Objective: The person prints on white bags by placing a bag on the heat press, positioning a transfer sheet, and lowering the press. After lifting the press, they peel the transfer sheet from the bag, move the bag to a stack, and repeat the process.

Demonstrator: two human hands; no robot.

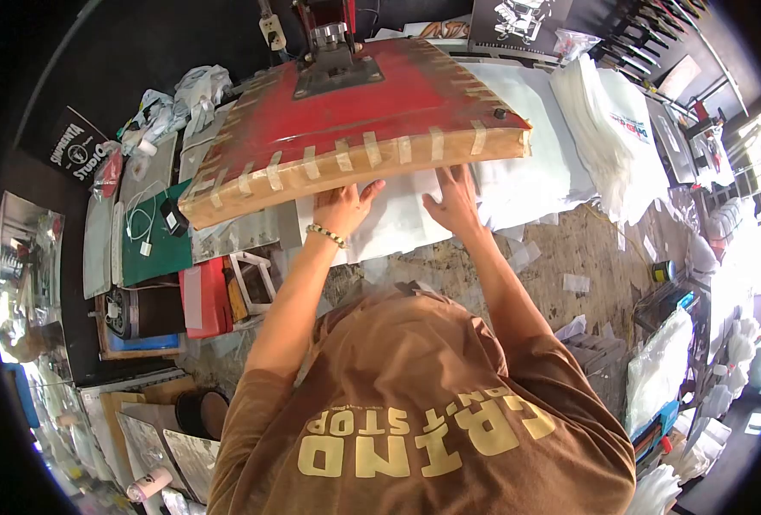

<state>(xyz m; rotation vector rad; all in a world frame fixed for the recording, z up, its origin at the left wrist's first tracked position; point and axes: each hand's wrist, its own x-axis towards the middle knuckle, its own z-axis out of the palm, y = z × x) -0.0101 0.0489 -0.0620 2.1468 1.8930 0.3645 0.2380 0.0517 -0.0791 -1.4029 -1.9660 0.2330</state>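
Observation:
A large red heat press platen, its edge wrapped in brown covering with strips of tape, hangs over the work surface in front of me. Beneath its front edge lies a white sheet of cloth or paper. My left hand, with a beaded bracelet at the wrist, rests on that sheet, thumb spread and fingertips hidden under the platen. To its right, my right hand lies flat on the same sheet, thumb out to the side and fingers reaching under the edge.
A pile of white garments lies at the right of the table. On the left are a green board with a white cable and plastic bags. Below stands a red case. Paper scraps litter the wooden floor.

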